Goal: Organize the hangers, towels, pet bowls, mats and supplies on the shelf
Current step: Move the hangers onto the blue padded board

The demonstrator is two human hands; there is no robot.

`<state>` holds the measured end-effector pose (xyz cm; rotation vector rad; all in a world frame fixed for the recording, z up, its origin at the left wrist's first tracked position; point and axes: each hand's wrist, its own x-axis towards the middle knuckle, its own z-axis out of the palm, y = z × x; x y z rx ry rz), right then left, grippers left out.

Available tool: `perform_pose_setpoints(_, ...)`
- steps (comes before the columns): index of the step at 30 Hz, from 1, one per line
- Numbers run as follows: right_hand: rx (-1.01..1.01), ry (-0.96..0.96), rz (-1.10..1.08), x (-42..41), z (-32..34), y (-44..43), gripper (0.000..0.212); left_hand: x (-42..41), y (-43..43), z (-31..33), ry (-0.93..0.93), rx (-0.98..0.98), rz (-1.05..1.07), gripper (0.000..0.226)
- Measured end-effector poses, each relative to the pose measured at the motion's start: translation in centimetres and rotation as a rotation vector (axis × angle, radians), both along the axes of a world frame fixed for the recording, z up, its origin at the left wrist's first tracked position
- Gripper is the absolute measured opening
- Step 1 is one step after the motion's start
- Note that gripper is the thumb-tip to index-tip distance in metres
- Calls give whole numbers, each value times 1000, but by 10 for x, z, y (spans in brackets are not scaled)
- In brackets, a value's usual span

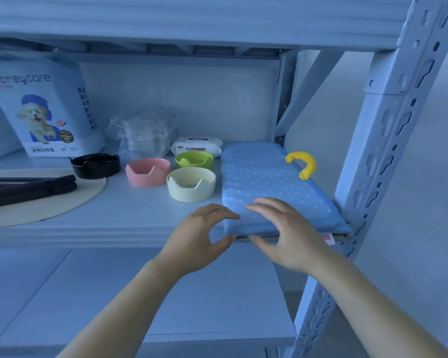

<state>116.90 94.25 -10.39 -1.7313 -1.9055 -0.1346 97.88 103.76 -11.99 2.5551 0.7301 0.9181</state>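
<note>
Left fingers (225,213): curved over the front-left corner of the blue mat (269,177), thumb tucked at the lower edge. Reads as a light pinch through the mat's thickness.
Right fingers (269,205): spread over the blue mat's top, just beside the left hand (199,236), thumb low along the front edge. Cannot tell whether pressing down or hovering just above.
Blue mat: flat on the shelf (140,210), long side running to the back, near edge at the shelf lip and directly under both sets of fingers. Another layer and a red tag (327,239) peeking out beneath its front-right corner.
Why held so: probably taken at the near edge with both hands to slide or square a soft, wide pad without lifting it.
Post (388,140): just right of the blue mat, likely the stop to line up against.
Yellow loop (304,161): on the blue mat's right edge, toward the back.
Bowls: cream bowl (191,184) just left of the blue mat. Green bowl (194,160) behind it, pink bowl (148,172) and black bowl (96,165) further left.
Wipes (197,146): at the blue mat's back-left corner.
Round mat (62,200): well left of the blue mat, dark hangers (31,187) lying on it.
Why placed so: seemingly grouped by kind, bowls together, flat goods at either end.
Risk: dragging the lower layer askew or nudging the cream bowl.
</note>
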Motion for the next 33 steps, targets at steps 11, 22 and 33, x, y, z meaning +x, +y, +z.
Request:
perform_pose_setpoints(11,-64,73,267,-125,7,70,41,-139,14,8,-19,-27,313,28)
perform_pose_setpoints(22,-157,219,461,-301,1,163,20,-342,67,18,86,26,563,22)
perform_pose_setpoints(33,-124,298,567,-448,6,258,20,-505,132,51,32,52,648,17)
